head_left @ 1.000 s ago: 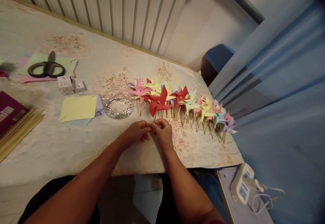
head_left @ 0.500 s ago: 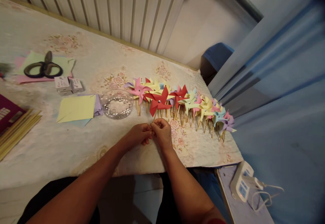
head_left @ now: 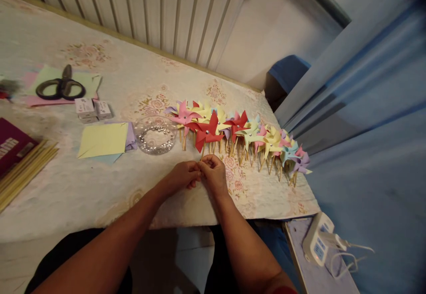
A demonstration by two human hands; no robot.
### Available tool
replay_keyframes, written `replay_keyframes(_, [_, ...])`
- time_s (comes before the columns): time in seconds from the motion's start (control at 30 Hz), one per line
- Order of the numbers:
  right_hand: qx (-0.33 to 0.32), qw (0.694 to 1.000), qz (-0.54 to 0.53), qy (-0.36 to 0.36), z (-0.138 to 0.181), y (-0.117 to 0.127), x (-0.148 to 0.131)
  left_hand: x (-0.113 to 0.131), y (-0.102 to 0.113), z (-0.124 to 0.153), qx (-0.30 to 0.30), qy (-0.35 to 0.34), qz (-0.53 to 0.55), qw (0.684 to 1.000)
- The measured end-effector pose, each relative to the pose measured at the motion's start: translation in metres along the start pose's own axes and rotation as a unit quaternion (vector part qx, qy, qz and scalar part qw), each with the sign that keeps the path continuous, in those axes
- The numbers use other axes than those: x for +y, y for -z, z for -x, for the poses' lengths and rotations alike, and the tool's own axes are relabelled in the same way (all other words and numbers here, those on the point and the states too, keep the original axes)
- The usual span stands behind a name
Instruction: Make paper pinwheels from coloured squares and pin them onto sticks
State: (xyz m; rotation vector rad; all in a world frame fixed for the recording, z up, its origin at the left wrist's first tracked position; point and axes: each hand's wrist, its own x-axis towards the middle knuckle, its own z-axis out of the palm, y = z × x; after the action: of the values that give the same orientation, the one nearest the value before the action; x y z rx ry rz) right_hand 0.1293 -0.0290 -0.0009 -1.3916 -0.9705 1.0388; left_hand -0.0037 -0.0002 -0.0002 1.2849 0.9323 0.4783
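My left hand [head_left: 182, 176] and my right hand [head_left: 214, 174] meet fingertip to fingertip near the table's front edge. Both pinch the lower end of the thin wooden stick of a red paper pinwheel [head_left: 205, 133], which rises just beyond them. Behind it lies a row of pastel pinwheels [head_left: 262, 141] on sticks, running to the right. A clear glass dish of small silver beads [head_left: 155, 135] sits just left of the red pinwheel.
Yellow and purple paper squares [head_left: 103, 140] lie left of the dish, with small white boxes [head_left: 89, 109] and black scissors [head_left: 60, 88] on coloured sheets behind. Wooden sticks [head_left: 23, 172] and a maroon box [head_left: 11, 145] sit at far left. A white power strip [head_left: 317, 243] lies lower right.
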Motion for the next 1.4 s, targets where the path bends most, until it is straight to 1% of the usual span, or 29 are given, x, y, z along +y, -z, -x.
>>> replay_keyframes(0.13, [0.002,1.0,0.0,0.0,0.0,0.0,0.0,0.003,0.005,0.002,0.025,0.002,-0.03,0.999])
replay_keyframes(0.23, [-0.006,1.0,-0.014,-0.004,0.001,-0.001,0.0,0.005,0.009,0.002,0.076,-0.032,-0.029,0.996])
replay_keyframes(0.3, [-0.012,1.0,-0.021,-0.01,0.001,-0.002,0.0,0.005,0.011,0.001,0.114,-0.051,-0.004,0.992])
replay_keyframes(0.37, [-0.017,0.999,-0.025,-0.017,0.002,-0.002,0.0,0.007,0.011,0.0,0.144,-0.055,0.031,0.988])
replay_keyframes(0.47, [-0.023,0.999,-0.028,-0.024,0.002,-0.003,0.004,0.009,0.011,0.0,0.169,-0.052,0.079,0.981])
replay_keyframes(0.6, [-0.031,0.998,-0.038,-0.033,0.002,-0.004,0.009,0.014,0.011,0.002,0.192,-0.071,0.112,0.972])
replay_keyframes(0.87, [-0.046,0.997,-0.039,-0.039,0.004,-0.007,0.011,0.014,0.012,-0.001,0.219,-0.086,0.09,0.968])
replay_keyframes(1.03, [-0.051,0.997,-0.03,-0.04,0.004,-0.008,0.014,0.01,0.012,-0.004,0.227,-0.077,0.076,0.968])
replay_keyframes(1.13, [-0.052,0.998,-0.026,-0.039,0.004,-0.009,0.015,0.01,0.012,-0.004,0.224,-0.071,0.079,0.969])
replay_keyframes(1.3, [-0.051,0.998,-0.027,-0.036,0.005,-0.009,0.014,0.012,0.011,-0.002,0.21,-0.083,0.092,0.97])
replay_keyframes(1.4, [-0.049,0.998,-0.014,-0.036,0.005,-0.009,0.013,0.014,0.011,-0.001,0.201,-0.074,0.096,0.972])
